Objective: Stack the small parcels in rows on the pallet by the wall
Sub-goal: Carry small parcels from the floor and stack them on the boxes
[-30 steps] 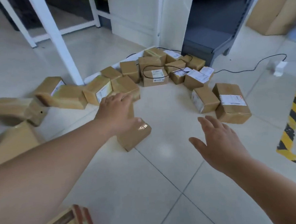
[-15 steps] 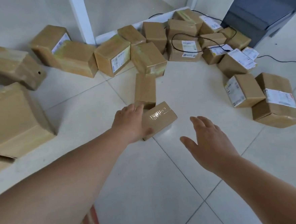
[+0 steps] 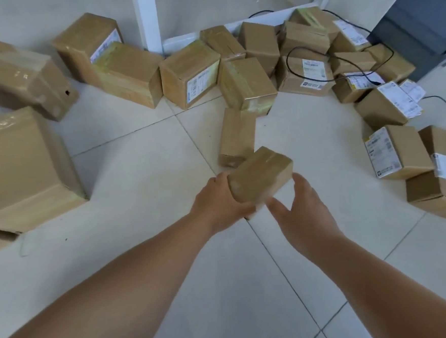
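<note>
Gripping the near-left end of a small parcel (image 3: 260, 176), the left hand (image 3: 219, 203) is curling round the cardboard. The right hand (image 3: 302, 210) is hovering at the parcel's right side, fingers straight and spread wide; whether it is touching the box, I cannot tell. The parcel is being held low over the tiled floor (image 3: 137, 161), its long axis running from near-left to far-right, far end pointing toward the labelled boxes (image 3: 397, 154). Just behind it a narrow parcel (image 3: 236, 136) is lying flat, pointing away toward the heap of parcels (image 3: 191, 73) by the white post (image 3: 148, 18).
</note>
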Action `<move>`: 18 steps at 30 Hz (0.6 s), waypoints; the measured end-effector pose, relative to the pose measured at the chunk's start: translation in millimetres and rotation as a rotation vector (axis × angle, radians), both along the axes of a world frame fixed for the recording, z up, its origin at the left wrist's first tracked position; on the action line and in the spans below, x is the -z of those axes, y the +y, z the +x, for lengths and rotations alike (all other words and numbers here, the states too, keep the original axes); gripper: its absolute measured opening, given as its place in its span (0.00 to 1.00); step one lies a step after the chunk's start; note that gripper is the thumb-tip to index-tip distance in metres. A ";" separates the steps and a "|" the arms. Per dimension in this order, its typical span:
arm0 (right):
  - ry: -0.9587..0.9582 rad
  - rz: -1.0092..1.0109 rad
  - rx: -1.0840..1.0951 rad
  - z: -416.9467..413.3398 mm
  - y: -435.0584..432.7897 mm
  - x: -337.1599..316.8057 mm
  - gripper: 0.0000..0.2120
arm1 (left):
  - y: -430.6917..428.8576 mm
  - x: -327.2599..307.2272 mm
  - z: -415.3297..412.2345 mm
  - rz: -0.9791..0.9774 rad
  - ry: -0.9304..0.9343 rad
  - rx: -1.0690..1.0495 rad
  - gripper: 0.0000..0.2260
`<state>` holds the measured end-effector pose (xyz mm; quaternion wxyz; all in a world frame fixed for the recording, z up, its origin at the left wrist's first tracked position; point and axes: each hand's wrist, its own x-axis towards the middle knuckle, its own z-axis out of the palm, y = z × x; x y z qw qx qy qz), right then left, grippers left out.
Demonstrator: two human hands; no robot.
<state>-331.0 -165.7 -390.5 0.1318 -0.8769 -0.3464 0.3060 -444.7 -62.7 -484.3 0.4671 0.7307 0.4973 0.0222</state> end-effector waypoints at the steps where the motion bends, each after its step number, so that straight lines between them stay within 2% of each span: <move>1: 0.126 0.058 0.173 0.5 5.4 0.9 0.40 | -0.9 -4.5 1.4 -0.098 -0.092 -0.058 0.31; 3: 0.400 0.138 0.491 1.7 14.9 1.8 0.45 | -3.7 -12.9 7.0 -0.245 -0.236 -0.110 0.25; 5: 0.571 0.144 0.643 4.8 19.8 4.4 0.44 | -8.5 -20.6 15.7 -0.312 -0.332 -0.124 0.27; 7: 0.652 0.179 0.714 11.2 21.6 5.4 0.34 | -12.7 -26.9 25.5 -0.317 -0.372 -0.071 0.31; 11: 0.622 0.252 0.790 36.0 14.3 5.8 0.12 | -4.1 -30.9 37.9 -0.257 -0.320 0.134 0.36; 13: 0.587 0.276 0.786 46.1 7.3 4.9 0.09 | 12.1 -27.0 44.4 -0.035 -0.238 0.091 0.34; 15: 0.559 0.293 0.791 53.3 0.1 5.6 0.11 | 32.7 -20.9 55.5 0.279 -0.039 0.025 0.30; 16: 0.553 0.298 0.792 55.6 -3.6 5.7 0.12 | 42.4 -17.7 61.7 0.365 0.080 0.024 0.32; 18: 0.537 0.293 0.790 58.7 -10.7 6.1 0.13 | 56.4 -10.9 74.7 0.378 0.257 0.054 0.36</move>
